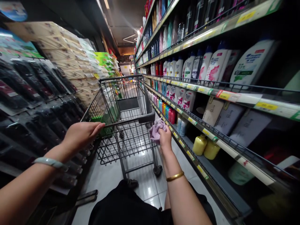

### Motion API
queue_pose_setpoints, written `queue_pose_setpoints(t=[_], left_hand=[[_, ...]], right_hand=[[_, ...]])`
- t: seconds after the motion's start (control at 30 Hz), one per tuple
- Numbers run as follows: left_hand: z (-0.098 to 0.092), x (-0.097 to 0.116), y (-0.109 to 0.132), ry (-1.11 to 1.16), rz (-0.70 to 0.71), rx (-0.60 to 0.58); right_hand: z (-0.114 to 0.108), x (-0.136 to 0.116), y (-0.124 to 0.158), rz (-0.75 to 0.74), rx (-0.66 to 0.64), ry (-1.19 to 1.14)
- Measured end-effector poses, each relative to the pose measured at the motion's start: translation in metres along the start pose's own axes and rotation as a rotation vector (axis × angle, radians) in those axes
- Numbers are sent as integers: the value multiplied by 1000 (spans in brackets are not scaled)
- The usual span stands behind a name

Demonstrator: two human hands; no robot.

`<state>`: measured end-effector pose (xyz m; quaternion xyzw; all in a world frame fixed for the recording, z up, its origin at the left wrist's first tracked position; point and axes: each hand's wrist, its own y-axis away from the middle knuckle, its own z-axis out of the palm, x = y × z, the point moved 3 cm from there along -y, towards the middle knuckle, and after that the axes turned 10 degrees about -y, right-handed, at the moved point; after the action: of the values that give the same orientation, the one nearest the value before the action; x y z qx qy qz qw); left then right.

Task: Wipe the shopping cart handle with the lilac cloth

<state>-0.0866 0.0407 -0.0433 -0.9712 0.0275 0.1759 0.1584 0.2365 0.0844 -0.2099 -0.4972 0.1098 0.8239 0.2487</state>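
A wire shopping cart [127,104] stands in front of me in a store aisle. My left hand [81,134] is closed around the left end of its handle bar [122,121], the thumb lying along the bar. Bunched in my right hand [165,137] is a light purple cloth [155,130], held just below the right end of the handle. The fingers of that hand are curled and partly hidden by the cloth. No goods can be made out in the cart's basket.
Shelves on the right carry shampoo bottles [217,64], boxes [227,117] and yellow jars [200,145]. Packaged dark goods [35,75] hang on the left, with stacked beige packs [63,50] behind them. White floor tiles [145,184] run between the two sides.
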Motion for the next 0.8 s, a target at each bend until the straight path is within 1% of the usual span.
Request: queue_pose_setpoints(t=[0.07, 0.1, 0.17, 0.2, 0.23, 0.3, 0.37, 0.43, 0.47, 0.53, 0.6, 0.63, 0.67, 0.7, 0.73, 0.8], left_hand=[[-4, -1, 0, 61, -69, -29], [-8, 4, -1, 111, -71, -20], [-21, 25, -6, 246, -17, 22], [-28, 42, -10, 294, 48, 45], [-36, 60, -15, 295, 102, 64], [-51, 97, -27, 271, 180, 98], [-60, 131, -41, 247, 232, 85], [-60, 155, -51, 218, 271, -3], [-58, 163, -55, 200, 279, -35], [-53, 172, -57, 171, 278, -38], [-49, 173, -56, 146, 263, 16], [-48, 173, -54, 134, 258, 41], [-47, 172, -52, 121, 255, 57], [-47, 171, -50, 109, 251, 72], [-48, 170, -48, 98, 244, 87], [-49, 167, -43, 80, 225, 100]], right_hand=[[2, -5, 1, -53, 39, -42], [6, -9, 3, -110, 29, -84], [15, -16, 8, -224, -48, -130], [19, -18, 10, -259, -83, -94], [21, -17, 11, -271, -101, -14], [18, -8, 7, -204, -103, 184], [11, 5, -1, -73, -131, 291], [5, 13, -7, 16, -183, 275], [5, 14, -9, 20, -188, 231], [8, 8, -6, -37, -166, 72], [15, -3, 0, -108, -151, -145], [18, -7, 2, -123, -168, -222], [20, -9, 3, -119, -200, -243], [21, -10, 3, -94, -232, -192], [19, -7, 2, -50, -251, -69], [10, 2, 0, 61, -259, 288]])
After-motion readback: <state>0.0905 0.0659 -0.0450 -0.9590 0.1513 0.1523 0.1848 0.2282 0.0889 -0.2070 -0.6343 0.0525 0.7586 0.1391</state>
